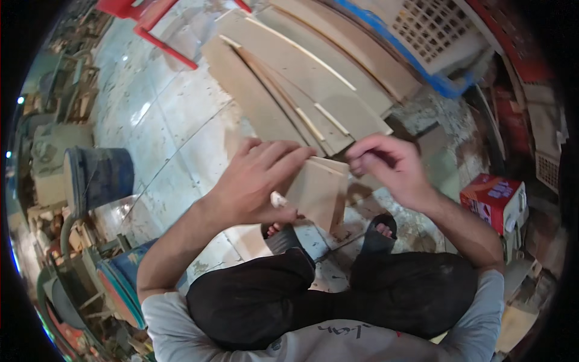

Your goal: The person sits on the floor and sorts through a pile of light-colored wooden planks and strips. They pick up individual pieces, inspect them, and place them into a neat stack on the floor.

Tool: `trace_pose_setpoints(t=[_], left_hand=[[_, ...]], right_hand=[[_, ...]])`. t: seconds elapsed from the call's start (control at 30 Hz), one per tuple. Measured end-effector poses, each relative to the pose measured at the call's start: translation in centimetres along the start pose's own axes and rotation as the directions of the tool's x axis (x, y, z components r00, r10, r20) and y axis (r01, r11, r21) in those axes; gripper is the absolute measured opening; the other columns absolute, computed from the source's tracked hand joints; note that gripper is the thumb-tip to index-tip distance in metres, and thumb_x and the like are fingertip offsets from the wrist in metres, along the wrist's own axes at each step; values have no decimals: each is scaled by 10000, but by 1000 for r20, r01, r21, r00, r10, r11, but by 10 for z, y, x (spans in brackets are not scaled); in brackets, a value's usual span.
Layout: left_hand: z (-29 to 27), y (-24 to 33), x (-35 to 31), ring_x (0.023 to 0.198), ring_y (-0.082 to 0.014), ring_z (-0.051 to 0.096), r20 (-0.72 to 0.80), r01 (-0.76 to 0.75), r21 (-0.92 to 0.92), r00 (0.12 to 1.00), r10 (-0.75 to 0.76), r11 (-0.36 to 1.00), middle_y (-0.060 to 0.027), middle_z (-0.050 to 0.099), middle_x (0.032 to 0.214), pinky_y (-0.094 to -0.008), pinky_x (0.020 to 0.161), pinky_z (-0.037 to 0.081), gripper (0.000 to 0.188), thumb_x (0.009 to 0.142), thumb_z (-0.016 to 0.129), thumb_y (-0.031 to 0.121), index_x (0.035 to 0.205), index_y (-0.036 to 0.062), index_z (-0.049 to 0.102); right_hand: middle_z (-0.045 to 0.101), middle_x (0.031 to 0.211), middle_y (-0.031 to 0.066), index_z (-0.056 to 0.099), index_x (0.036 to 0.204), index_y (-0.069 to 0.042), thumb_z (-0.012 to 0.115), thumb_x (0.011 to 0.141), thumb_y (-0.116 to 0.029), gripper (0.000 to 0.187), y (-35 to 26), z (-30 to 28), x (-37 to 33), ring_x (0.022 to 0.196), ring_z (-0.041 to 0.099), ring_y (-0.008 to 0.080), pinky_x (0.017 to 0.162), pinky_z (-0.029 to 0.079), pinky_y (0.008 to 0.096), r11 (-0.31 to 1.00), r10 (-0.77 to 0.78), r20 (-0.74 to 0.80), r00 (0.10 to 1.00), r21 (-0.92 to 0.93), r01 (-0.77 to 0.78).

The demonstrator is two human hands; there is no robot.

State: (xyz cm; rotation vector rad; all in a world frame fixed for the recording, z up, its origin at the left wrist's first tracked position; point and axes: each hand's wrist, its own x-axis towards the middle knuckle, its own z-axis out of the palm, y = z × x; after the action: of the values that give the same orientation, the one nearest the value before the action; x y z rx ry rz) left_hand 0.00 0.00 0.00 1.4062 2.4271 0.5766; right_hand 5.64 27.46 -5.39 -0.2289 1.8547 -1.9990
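Above the tiled floor (175, 120), between the knees of a seated person, a small wooden piece (318, 192) made of thin boards is held up in front of the body. It is gripped by the left hand (256, 181), whose fingers are laid across its upper left edge while the thumb is pressed against its near face; a pale spot is seen at the thumb tip, though what it is cannot be told. The right hand (386, 166) is set at the upper right corner of the piece, its fingers curled and pinched together there; whether something small is held in that grip cannot be told. Below the piece, two feet in dark sandals (379, 232) are seen on the floor, with dark trousers nearer the camera. Beyond the hands, long plywood sheets (301, 78) are stacked flat on the floor, with narrow pale strips lying on them. A blue bucket (99, 175) stands well to the left, a red cardboard box (494, 199) to the right, and a white lattice crate (434, 24) at the top.
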Motion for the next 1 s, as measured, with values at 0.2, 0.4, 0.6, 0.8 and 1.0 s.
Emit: trace_pose_setpoints(t=[0.2,0.4,0.6,0.8,1.0], left_hand=[[11,39,23,957,-353,588,-182,70,-316,974,-133,946,-177,573,1070,-415,813,481,849,584,797,313,1302,6,464],[53,63,65,1102,-376,559,-190,75,-421,967,-169,904,-238,543,1181,-425,927,452,884,706,795,342,1374,-42,363],[139,43,34,1273,-450,410,31,58,-501,998,-49,864,-319,371,1378,-447,1060,365,1133,759,785,393,1496,-43,43],[231,25,-16,1182,-418,497,248,368,-344,923,-295,864,-267,430,1303,-465,976,449,1141,690,817,402,1491,-12,118],[243,27,34,1204,-434,463,197,359,-311,930,-310,880,-283,426,1311,-490,977,429,1034,696,805,373,1449,-18,214]], right_hand=[[549,1250,208,409,1349,20,775,787,-401,792,28,44,-31,1087,591,302,910,498,381,958,59,422,904,-280,68],[640,1129,166,544,1240,-8,718,837,-359,561,83,60,-47,1014,636,273,881,495,376,904,-134,18,991,-407,130],[637,1171,127,535,1277,-33,605,940,-199,382,91,2,-84,1048,642,219,794,553,348,835,499,-163,851,354,-422],[619,1198,97,532,1257,-45,587,956,-189,338,170,-44,-116,1045,642,229,812,567,376,644,565,-337,753,750,-147],[614,1192,76,528,1249,-88,582,951,-228,334,216,-92,-108,1112,598,238,957,482,437,638,618,-458,639,767,-68]])
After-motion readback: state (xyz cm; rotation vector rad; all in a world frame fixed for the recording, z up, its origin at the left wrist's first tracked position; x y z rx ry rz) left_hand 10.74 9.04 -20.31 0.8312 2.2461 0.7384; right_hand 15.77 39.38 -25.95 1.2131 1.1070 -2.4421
